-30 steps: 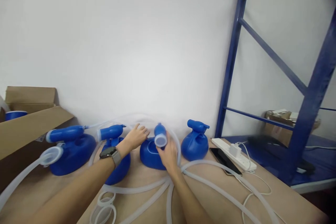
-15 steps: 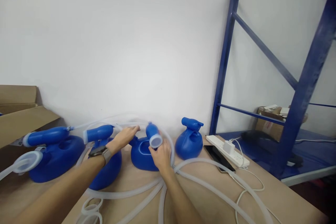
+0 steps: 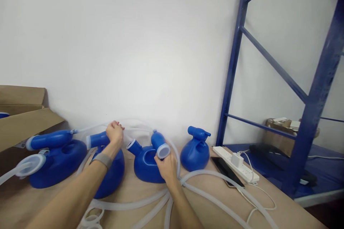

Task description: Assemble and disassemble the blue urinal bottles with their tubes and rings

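Holding: your right hand (image 3: 166, 166) is clamped on the blue tube (image 3: 157, 139), thumb on its left and the other fingers partly hidden; the tube's white mouth (image 3: 163, 151) faces you.
Tube's place: it sits at the right end of the middle bottle (image 3: 146, 173), tilted, with its mouth toward the near side.
Left hand: your left hand (image 3: 115, 131) is at the far end of the second tube (image 3: 96, 139), over the second bottle (image 3: 109, 182); its fingers are drawn together, but I cannot tell whether they pinch anything.
Wristband: you wear a grey band (image 3: 104, 159) on your left wrist.
Spout: the middle bottle's spout (image 3: 134, 147) angles up to the left, apart from both your hands.
Other bottles: one bottle (image 3: 60, 171) stands at far left beside the carton (image 3: 29, 125); another (image 3: 195, 157) stands right of your right hand.
Hoses: pale hoses (image 3: 215, 175) fan across the table (image 3: 215, 218) around your right forearm.
Right side: a phone (image 3: 225, 169) lies just beside the power strip (image 3: 248, 173), near the blue rack (image 3: 232, 78).
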The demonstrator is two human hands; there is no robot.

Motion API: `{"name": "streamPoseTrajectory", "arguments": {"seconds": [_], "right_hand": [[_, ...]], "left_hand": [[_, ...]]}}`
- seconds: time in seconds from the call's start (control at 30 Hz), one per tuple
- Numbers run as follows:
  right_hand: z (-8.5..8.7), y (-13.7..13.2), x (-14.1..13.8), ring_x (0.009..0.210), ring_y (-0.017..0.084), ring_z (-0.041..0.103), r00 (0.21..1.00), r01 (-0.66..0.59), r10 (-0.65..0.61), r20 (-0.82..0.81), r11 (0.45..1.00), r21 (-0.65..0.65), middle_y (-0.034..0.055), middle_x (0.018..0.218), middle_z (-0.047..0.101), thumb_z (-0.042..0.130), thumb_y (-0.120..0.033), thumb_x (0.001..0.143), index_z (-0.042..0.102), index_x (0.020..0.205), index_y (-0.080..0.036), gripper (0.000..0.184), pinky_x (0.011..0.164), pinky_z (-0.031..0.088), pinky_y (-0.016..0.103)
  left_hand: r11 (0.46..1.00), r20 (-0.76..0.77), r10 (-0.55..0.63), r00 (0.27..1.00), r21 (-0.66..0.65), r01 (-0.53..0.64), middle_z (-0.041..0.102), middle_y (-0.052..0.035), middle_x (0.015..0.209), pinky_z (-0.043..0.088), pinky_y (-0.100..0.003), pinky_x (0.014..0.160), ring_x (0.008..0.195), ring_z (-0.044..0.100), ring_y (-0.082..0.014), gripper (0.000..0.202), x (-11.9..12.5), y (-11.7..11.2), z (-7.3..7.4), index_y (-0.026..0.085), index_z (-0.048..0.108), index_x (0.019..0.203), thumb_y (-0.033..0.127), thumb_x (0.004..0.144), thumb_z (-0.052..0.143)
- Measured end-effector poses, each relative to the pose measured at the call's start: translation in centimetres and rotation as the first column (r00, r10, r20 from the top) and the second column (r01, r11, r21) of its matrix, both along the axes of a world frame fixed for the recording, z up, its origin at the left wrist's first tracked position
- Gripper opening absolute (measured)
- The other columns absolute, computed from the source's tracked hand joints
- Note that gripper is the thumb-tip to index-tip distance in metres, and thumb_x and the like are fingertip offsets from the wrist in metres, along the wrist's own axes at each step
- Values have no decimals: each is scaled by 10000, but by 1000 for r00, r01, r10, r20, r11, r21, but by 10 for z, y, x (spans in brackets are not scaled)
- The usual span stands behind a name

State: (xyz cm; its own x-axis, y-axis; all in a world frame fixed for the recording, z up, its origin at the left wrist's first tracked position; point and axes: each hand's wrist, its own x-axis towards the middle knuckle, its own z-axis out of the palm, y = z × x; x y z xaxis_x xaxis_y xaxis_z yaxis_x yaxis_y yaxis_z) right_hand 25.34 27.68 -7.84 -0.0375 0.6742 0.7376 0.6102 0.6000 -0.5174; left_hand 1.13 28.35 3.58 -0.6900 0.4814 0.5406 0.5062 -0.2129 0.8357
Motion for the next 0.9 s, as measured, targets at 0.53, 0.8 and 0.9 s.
{"name": "streamPoseTrajectory", "arguments": {"seconds": [0.53, 0.8, 0.9], "right_hand": [[-17, 7, 3, 1117, 404, 711, 999, 28, -29, 22, 998, 53, 248, 1096, 765, 632, -449, 935, 695, 1236, -58, 498, 944, 576, 485], [-20, 4, 4, 1141, 407, 689, 997, 2, -12, 82, 994, 113, 220, 1067, 764, 667, -261, 866, 774, 1079, -106, 285, 984, 552, 504], [-19, 4, 3, 1146, 400, 687, 995, 3, -15, 95, 991, 132, 223, 1105, 760, 650, -227, 854, 765, 1118, -94, 317, 1002, 546, 512]], "left_hand": [[855, -941, -253, 225, -327, -403, 723, -63, 1114, 560, -506, 1012, 1093, 691, -247, 174, 4, -75, -11, 153, 699, 1105, 290, 997, 695], [835, -930, -366, 15, -336, -435, 715, -81, 1238, 483, -582, 1124, 1268, 633, -287, 195, -13, -52, -3, 164, 711, 1136, 281, 981, 720], [850, -927, -373, -42, -323, -417, 707, -83, 1275, 437, -606, 1165, 1344, 584, -302, 173, -19, -48, 0, 162, 720, 1115, 253, 968, 732]]}}
